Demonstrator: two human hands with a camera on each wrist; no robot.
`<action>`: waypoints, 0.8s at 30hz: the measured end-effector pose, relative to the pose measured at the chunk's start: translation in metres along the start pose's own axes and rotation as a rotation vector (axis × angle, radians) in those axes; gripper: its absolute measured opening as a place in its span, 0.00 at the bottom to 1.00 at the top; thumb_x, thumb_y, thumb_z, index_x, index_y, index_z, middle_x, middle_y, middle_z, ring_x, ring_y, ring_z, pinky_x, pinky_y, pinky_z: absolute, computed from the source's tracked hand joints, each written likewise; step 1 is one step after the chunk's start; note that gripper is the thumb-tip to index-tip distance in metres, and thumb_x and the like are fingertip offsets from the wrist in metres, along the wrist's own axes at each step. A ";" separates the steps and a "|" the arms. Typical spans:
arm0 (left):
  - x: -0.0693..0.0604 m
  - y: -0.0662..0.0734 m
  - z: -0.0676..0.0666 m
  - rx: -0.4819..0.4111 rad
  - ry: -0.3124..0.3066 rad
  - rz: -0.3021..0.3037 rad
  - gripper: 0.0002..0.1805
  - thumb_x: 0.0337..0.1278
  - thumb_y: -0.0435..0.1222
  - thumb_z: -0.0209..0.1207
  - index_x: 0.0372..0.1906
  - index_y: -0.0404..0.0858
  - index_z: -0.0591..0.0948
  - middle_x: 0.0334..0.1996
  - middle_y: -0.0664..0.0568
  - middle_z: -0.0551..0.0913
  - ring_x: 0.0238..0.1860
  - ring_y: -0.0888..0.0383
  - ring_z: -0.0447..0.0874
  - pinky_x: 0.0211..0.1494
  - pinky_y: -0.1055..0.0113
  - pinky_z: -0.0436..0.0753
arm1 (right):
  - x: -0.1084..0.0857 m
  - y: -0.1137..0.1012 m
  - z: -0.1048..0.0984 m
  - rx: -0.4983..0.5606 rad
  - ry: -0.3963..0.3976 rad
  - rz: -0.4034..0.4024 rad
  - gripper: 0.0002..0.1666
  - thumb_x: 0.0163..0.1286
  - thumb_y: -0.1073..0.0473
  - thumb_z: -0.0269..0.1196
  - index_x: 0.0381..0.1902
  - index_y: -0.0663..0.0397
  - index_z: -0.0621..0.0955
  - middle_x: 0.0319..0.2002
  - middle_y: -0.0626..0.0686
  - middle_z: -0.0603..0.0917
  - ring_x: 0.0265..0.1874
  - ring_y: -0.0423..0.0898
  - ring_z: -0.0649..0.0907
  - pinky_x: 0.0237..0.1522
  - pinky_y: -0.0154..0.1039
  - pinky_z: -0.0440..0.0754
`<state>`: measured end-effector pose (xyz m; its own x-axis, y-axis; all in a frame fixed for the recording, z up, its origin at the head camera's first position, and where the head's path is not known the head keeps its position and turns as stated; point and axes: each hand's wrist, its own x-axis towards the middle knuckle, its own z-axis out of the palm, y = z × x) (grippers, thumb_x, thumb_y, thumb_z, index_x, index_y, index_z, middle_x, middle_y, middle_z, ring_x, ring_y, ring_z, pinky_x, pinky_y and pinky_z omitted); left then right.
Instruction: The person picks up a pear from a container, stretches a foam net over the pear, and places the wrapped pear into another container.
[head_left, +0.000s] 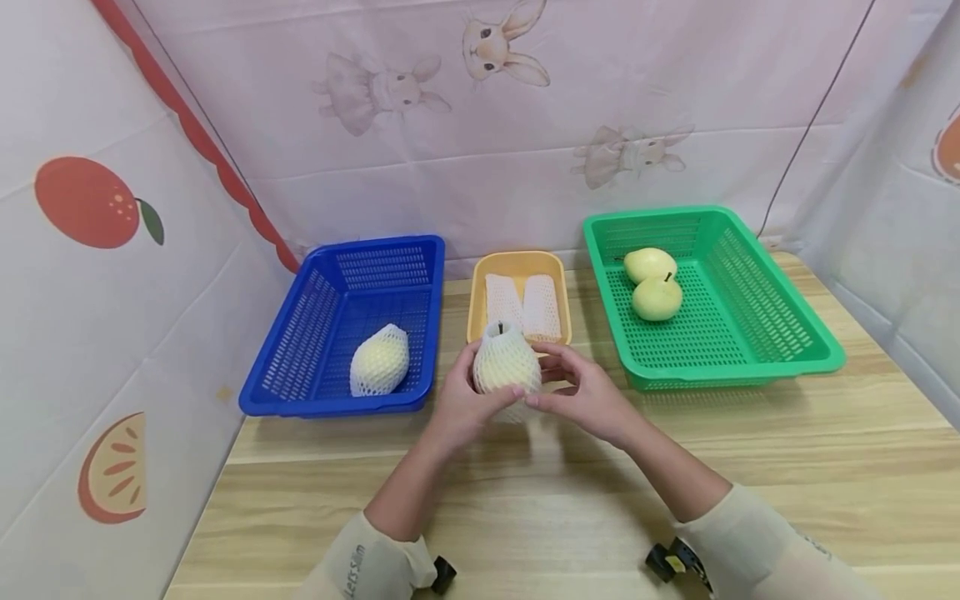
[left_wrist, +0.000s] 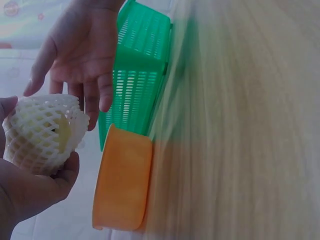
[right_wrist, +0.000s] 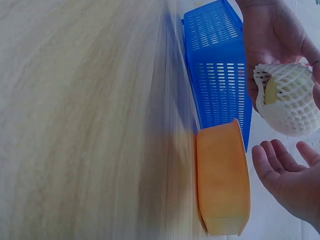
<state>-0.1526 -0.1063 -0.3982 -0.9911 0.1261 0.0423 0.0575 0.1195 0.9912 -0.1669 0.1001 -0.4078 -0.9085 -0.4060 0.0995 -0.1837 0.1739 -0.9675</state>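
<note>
I have the pear in its white foam net [head_left: 507, 362] off the table, stem up, in front of the orange tray [head_left: 517, 265]. My left hand [head_left: 465, 408] grasps it, thumb and fingers around its side. My right hand [head_left: 581, 396] is just beside it, fingers loosely spread and holding nothing; on the right wrist view its fingertips look apart from the net. Two more foam nets [head_left: 542, 308] lie side by side in the tray. To my left, the blue basket [head_left: 322, 408] holds another netted pear [head_left: 380, 362]; to my right, the green basket [head_left: 742, 372] holds two bare pears [head_left: 657, 298], touching. Everything stands on a wooden table [head_left: 540, 533] before a rabbit-print cloth [head_left: 285, 100].
</note>
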 end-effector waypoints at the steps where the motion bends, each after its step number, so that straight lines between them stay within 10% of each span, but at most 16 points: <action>1: 0.000 0.001 -0.001 0.000 -0.003 0.007 0.42 0.45 0.36 0.73 0.68 0.46 0.68 0.56 0.44 0.78 0.53 0.51 0.78 0.53 0.60 0.82 | 0.000 0.000 0.000 0.000 0.003 -0.004 0.40 0.60 0.56 0.73 0.69 0.45 0.69 0.56 0.57 0.80 0.55 0.54 0.80 0.55 0.50 0.82; 24: 0.003 0.044 -0.062 0.141 0.126 0.094 0.46 0.45 0.36 0.72 0.72 0.48 0.64 0.61 0.49 0.73 0.58 0.51 0.74 0.59 0.54 0.78 | 0.001 0.000 -0.006 -0.137 0.066 -0.044 0.38 0.63 0.52 0.71 0.69 0.43 0.70 0.65 0.55 0.76 0.64 0.54 0.75 0.64 0.56 0.74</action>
<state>-0.1601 -0.1614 -0.3465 -0.9872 0.0203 0.1580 0.1580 0.2510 0.9550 -0.1696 0.1053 -0.4060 -0.9202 -0.3568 0.1610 -0.2696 0.2795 -0.9215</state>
